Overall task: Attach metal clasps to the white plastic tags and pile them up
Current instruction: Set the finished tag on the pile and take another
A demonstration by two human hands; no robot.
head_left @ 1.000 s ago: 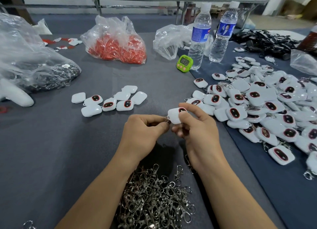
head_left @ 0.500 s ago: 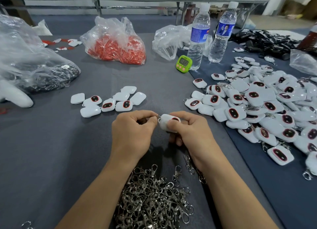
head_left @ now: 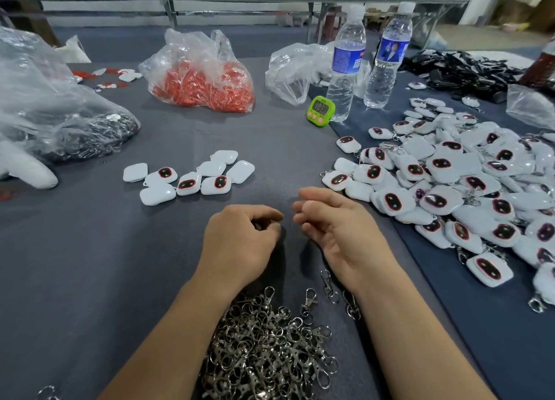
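My left hand [head_left: 240, 237] rests on the grey table [head_left: 90, 264] with fingers loosely curled and nothing visible in them. My right hand [head_left: 336, 228] is beside it, palm turned inward, fingers relaxed and empty. A heap of metal clasps [head_left: 264, 345] lies just below my wrists, with loose clasps [head_left: 329, 282] by my right wrist. A small group of white tags [head_left: 192, 177] without clasps lies ahead to the left. A large pile of white tags with clasps [head_left: 450, 183] spreads over the right side.
A clear bag of red parts [head_left: 204, 81] sits at the back centre. A large clear bag [head_left: 54, 111] lies far left. A green timer [head_left: 320, 111] and two water bottles [head_left: 345, 60] stand behind the pile. Black straps [head_left: 462, 72] lie at the back right.
The white tag that both hands held is gone from them. My hands have moved apart and are now empty; the right hand has opened.
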